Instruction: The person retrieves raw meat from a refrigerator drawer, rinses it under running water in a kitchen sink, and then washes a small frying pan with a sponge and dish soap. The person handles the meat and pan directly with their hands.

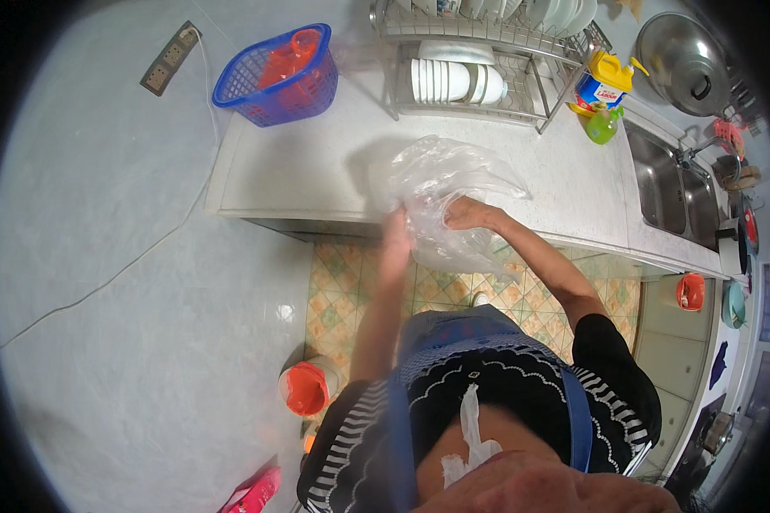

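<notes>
A clear plastic bag (452,167) is spread out at the front edge of the white counter (289,170), part of it hanging below the edge. My right hand (468,213) is at the bag's right side, its fingers curled on or inside the film. At the bag's left side is my left hand (398,226), blurred and partly behind the plastic, so its grip is hard to make out. The bag looks crumpled and see-through, with nothing visible inside.
A blue plastic basket (273,112) with red bags stands at the back left. Behind the bag is a metal dish rack (475,114) with white bowls. A yellow jug (606,80), a green pump bottle (603,127) and a double sink (661,186) are to the right.
</notes>
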Action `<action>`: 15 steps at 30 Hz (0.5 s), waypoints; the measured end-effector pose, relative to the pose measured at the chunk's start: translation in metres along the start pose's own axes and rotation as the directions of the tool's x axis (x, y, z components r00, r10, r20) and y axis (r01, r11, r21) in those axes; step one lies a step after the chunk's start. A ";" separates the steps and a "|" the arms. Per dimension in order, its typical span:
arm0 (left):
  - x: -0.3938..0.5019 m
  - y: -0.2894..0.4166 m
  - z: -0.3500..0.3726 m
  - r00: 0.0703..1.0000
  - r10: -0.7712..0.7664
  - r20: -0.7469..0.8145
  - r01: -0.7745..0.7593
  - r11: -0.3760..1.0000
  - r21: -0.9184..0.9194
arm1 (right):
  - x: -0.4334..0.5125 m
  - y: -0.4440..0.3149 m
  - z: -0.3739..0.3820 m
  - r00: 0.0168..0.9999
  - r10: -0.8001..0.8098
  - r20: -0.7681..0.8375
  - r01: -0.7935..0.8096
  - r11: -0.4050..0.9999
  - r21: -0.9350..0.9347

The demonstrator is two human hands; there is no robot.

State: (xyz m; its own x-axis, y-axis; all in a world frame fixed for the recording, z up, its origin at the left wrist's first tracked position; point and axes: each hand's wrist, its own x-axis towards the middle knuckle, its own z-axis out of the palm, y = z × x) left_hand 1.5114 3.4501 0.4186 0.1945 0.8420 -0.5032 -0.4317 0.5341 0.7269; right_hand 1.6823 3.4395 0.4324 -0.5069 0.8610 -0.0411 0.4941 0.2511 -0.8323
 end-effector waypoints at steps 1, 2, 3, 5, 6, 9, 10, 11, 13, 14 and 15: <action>0.002 0.000 -0.001 0.999 0.024 0.030 -0.025 0.999 0.033 | -0.003 -0.004 -0.001 1.000 0.006 0.008 -0.007 0.998 0.061; 0.002 -0.003 -0.002 0.997 0.047 0.061 -0.051 0.997 0.065 | -0.002 -0.007 -0.003 0.992 0.112 0.050 -0.108 0.991 -0.077; 0.003 -0.006 -0.003 0.989 0.066 0.135 -0.059 0.997 -0.058 | -0.001 -0.011 -0.005 0.969 0.231 0.091 -0.206 0.952 -0.227; 0.001 -0.017 -0.001 0.942 0.130 0.309 -0.024 0.946 -0.323 | 0.002 -0.019 -0.005 0.948 0.319 -0.021 -0.303 0.877 -0.374; -0.001 -0.022 -0.002 0.912 0.236 0.335 -0.206 0.971 -0.124 | 0.001 -0.023 -0.003 0.947 0.282 -0.155 -0.321 0.872 -0.370; -0.007 -0.038 -0.007 0.804 0.357 0.476 -0.514 0.819 0.255 | -0.002 -0.027 0.003 0.934 0.119 -0.338 -0.235 0.915 -0.327; -0.010 -0.043 -0.012 0.825 0.339 0.452 -0.506 0.800 0.323 | -0.004 -0.026 0.006 0.929 0.059 -0.366 -0.182 0.933 -0.311; -0.011 -0.048 -0.013 0.826 0.375 0.421 -0.526 0.781 0.337 | -0.007 -0.024 0.009 0.943 0.019 -0.331 -0.179 0.870 -0.459; -0.010 -0.060 -0.015 0.856 0.391 0.340 -0.439 0.895 0.077 | -0.013 -0.019 0.014 0.955 -0.119 -0.271 -0.120 0.683 -0.721; -0.007 -0.062 -0.019 0.890 0.341 0.302 -0.375 0.925 0.060 | -0.016 -0.017 0.016 0.974 -0.058 -0.218 -0.099 0.758 -0.644; -0.005 -0.065 -0.019 0.876 0.368 0.312 -0.427 0.892 0.147 | -0.019 -0.014 0.013 0.978 -0.078 -0.196 -0.046 0.826 -0.562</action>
State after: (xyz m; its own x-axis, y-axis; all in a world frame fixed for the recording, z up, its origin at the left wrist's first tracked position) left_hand 1.5215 3.4100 0.3650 0.2865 0.9577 -0.0272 -0.3388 0.1278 0.9321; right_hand 1.6751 3.4140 0.4378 -0.3961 0.9085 0.1331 0.8285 0.4161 -0.3748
